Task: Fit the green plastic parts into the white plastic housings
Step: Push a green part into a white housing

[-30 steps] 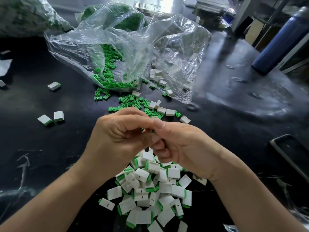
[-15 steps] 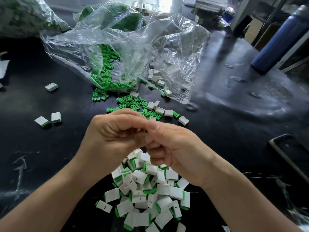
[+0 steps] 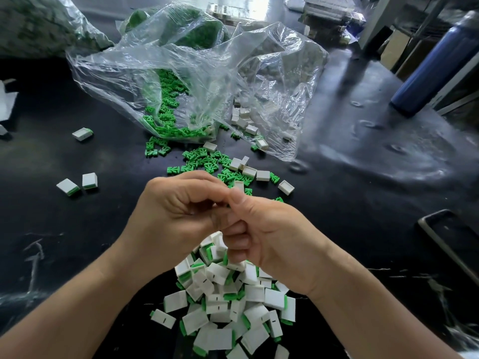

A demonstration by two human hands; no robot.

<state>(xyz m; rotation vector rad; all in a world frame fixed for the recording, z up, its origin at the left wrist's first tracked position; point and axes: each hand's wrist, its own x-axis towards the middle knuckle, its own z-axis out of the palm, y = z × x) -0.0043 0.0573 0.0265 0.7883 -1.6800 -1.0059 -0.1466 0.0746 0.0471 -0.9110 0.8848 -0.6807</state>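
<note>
My left hand (image 3: 176, 211) and my right hand (image 3: 272, 234) meet fingertip to fingertip above the black table, fingers curled, pinching a small plastic part that they almost wholly hide. Right below them lies a pile of white housings with green parts fitted (image 3: 220, 307). Just beyond my hands, loose green parts (image 3: 207, 161) are scattered among empty white housings (image 3: 263, 175).
A crumpled clear plastic bag (image 3: 207, 73) holding green parts and white housings lies at the back centre. Fitted pieces lie apart on the left (image 3: 89, 180). A blue bottle (image 3: 435, 66) stands at the back right, and a dark flat object (image 3: 451, 237) sits at the right edge.
Both hands stay pressed together around the hidden part, and my right thumb has shifted slightly over the left fingertips. The piles have not moved.
</note>
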